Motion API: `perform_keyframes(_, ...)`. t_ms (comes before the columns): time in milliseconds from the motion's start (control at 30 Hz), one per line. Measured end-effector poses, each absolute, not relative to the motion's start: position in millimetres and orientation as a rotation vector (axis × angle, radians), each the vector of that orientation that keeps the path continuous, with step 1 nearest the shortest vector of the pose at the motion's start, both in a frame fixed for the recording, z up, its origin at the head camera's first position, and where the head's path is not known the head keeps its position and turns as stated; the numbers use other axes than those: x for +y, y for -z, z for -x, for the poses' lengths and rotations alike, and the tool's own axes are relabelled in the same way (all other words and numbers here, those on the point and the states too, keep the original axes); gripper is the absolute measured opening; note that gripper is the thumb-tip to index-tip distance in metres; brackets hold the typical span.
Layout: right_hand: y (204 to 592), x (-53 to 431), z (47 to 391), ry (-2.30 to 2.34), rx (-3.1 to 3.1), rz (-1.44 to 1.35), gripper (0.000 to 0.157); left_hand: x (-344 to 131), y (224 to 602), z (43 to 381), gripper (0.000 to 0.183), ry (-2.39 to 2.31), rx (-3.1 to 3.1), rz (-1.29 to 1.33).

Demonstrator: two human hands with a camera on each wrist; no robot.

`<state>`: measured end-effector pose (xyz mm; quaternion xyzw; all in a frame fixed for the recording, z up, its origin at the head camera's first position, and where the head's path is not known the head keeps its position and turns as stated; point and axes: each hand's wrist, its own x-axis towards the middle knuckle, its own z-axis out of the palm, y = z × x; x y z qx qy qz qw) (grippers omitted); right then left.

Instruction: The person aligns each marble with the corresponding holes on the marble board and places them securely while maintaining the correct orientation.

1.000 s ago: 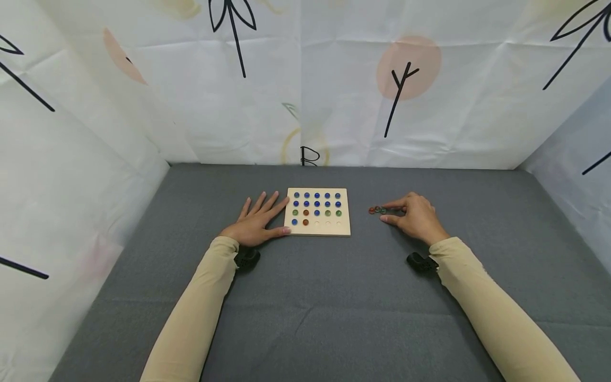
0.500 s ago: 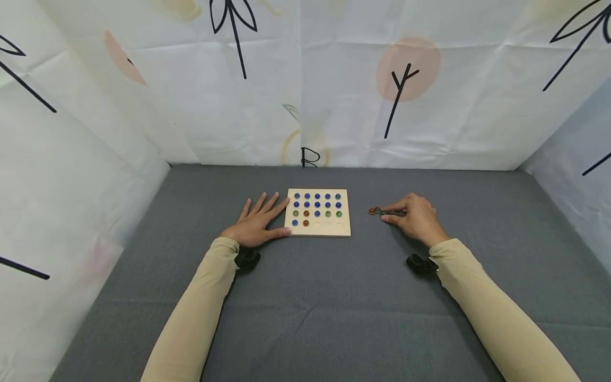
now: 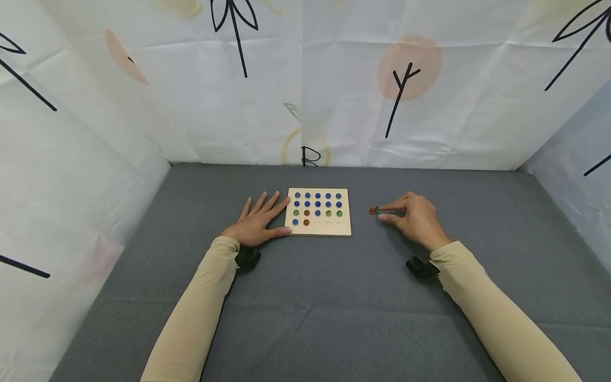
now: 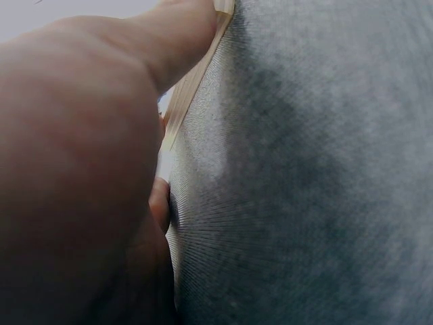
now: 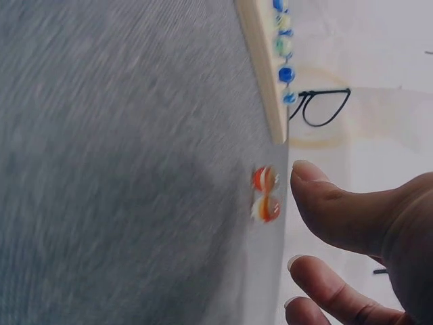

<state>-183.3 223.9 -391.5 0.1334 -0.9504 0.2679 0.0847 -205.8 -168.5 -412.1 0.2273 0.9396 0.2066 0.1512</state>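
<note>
My left hand [image 3: 255, 225] lies flat on the cloth with its fingers spread. Its thumb and index fingertip touch the left edge of a pale wooden board [image 3: 317, 231]. Blue, green and orange-red marbles sit in the board's hollows; three hollows at the front right are bare. To the board's right, my right hand [image 3: 416, 217] reaches down to a few loose marbles [image 3: 372, 210], thumb and index fingertip right beside them. In the right wrist view, two orange swirled marbles [image 5: 265, 179] lie side by side, and thumb and fingers stand apart with no marble showing between them.
A grey cloth [image 3: 305, 297] covers the table. White printed sheets [image 3: 334, 90] close it off at the back and both sides. Dark wrist cameras [image 3: 422, 264] hang under the beige sleeves [image 3: 491, 302].
My right thumb and index fingertip have shifted slightly left over the loose marbles, and fewer of these show now. The left hand and the board have stayed put.
</note>
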Motion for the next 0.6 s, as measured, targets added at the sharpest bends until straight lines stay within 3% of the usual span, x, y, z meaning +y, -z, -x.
perform_keyframes(600,389,177,173,-0.875,-2.815,-0.481,0.022,-168,411,205,0.085,-0.586,2.702,-0.652)
